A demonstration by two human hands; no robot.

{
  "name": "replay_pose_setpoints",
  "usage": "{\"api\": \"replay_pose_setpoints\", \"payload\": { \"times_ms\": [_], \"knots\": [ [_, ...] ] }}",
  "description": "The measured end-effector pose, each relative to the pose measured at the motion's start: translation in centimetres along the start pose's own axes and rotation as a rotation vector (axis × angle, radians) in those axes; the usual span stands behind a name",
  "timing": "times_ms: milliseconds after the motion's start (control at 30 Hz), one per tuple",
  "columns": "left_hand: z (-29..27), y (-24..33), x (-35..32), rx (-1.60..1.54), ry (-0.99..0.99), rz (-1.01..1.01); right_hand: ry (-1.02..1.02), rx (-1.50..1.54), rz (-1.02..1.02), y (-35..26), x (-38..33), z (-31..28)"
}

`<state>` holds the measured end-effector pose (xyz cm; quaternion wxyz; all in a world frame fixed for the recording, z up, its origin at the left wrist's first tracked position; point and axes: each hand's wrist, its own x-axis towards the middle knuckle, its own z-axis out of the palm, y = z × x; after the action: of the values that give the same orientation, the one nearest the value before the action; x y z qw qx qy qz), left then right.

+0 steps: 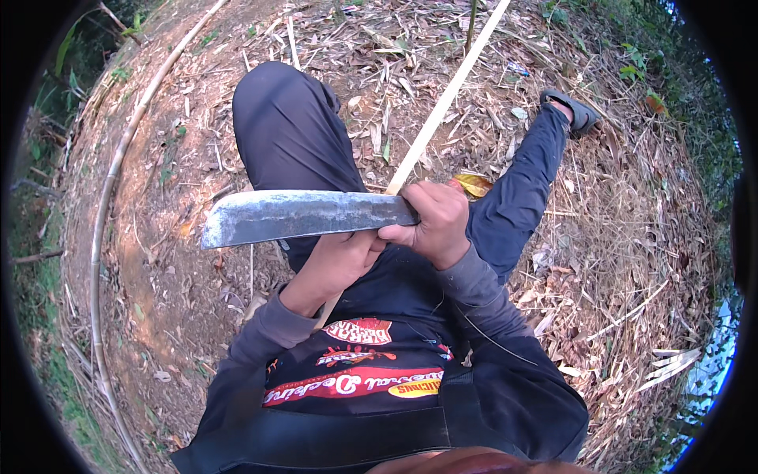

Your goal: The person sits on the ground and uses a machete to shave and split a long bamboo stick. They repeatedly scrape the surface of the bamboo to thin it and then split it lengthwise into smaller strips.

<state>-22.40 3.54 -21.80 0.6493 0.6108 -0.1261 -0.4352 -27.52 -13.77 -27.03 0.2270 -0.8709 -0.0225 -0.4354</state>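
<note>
A machete (pixel 308 215) with a broad, worn grey blade lies crosswise in front of my body, its blunt tip pointing left. My right hand (pixel 436 223) is closed round its handle, with the thumb by the base of the blade. Just below the blade, my left hand (pixel 339 265) is closed on a long pale strip (pixel 450 95), which looks like split bamboo. This strip slants from the top of the view down behind the blade, and a short end shows below my left hand near the shirt. The blade hides part of the left fingers and where it meets the strip.
My bent left leg (pixel 292 118) and outstretched right leg (pixel 521 189) flank the strip. A long thin pole (pixel 106 197) curves along the ground at left. Dry leaves and bamboo scraps (pixel 671 367) litter the slope; a yellow leaf (pixel 474 185) lies near my right hand.
</note>
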Motion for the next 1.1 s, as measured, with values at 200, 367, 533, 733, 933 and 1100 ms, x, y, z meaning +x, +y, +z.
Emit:
{"api": "replay_pose_setpoints", "payload": {
  "times_ms": [200,367,533,733,933,1100],
  "knots": [
    [-0.9,-2.2,1.5,0.599,0.058,0.549,0.048,-0.096,-0.061,1.5,0.2,0.2],
    [0.0,-1.5,0.8,0.692,0.065,0.556,0.098,-0.151,-0.116,3.6,-0.4,0.1],
    [0.1,1.1,-1.8,0.279,-0.047,0.110,0.287,-0.159,0.290,8.7,-0.7,-0.5],
    [0.0,0.9,-2.0,-0.008,-0.132,-0.093,0.489,0.414,0.892,14.3,-3.6,-3.6],
    [1.3,2.0,1.2,-0.066,-0.166,-0.172,0.128,0.175,0.348,3.4,-3.1,-2.1],
    [0.9,0.2,1.5,-0.097,-0.149,-0.163,0.060,0.018,0.118,1.7,-2.2,-1.1]
  ]
}}
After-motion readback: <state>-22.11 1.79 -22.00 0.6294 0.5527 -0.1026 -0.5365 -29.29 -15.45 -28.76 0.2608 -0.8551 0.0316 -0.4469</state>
